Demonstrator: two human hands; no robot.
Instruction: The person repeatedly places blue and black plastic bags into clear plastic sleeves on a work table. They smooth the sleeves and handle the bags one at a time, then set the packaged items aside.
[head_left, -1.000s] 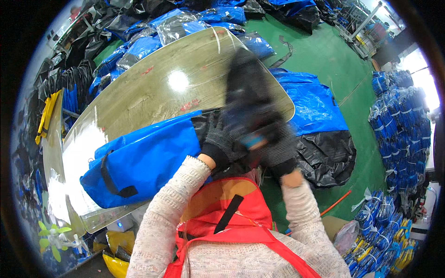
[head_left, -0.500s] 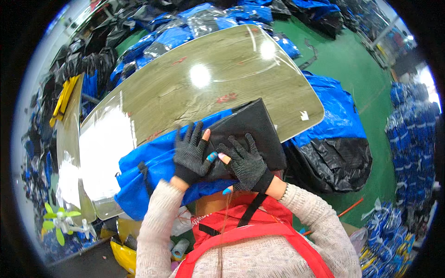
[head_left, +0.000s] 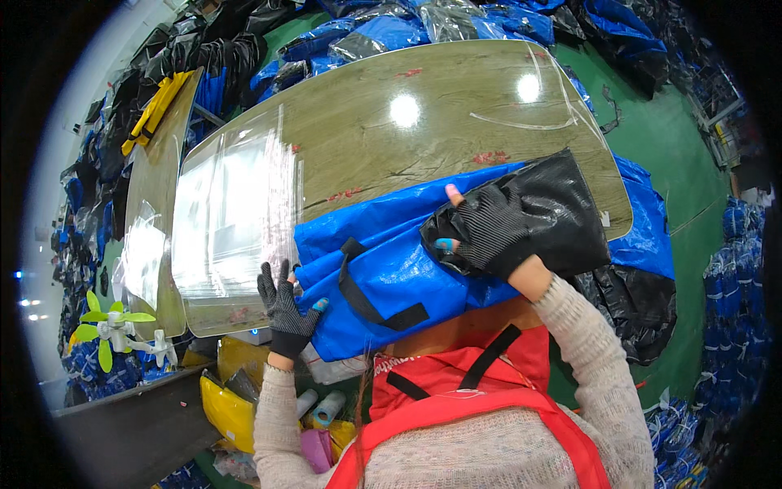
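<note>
A folded blue and black tarpaulin bag (head_left: 391,281) with a black strap (head_left: 356,285) lies along the near edge of the wood-patterned table (head_left: 383,155). My right hand (head_left: 497,232), in a black dotted glove with bare thumb and index tips, grips the bag's black end, where the material bunches between thumb and fingers. At the bag's left end is my left hand (head_left: 287,316), gloved alike, its fingers spread and its thumb against the blue edge. What lies beneath my right palm is hidden.
Clear plastic sheets (head_left: 236,212) cover the table's left part. A small green-bladed fan (head_left: 114,326) stands at left. Another blue and black bag (head_left: 639,285) rests beyond the table's right edge. Yellow packages (head_left: 228,411) and rolls (head_left: 329,406) sit below left. Blue bundles (head_left: 729,301) are stacked at right.
My hands have moved apart: the left down to the bag's left end, the right staying on the black part, now gripping bunched material. More of the blue side and strap shows. The view has shifted.
</note>
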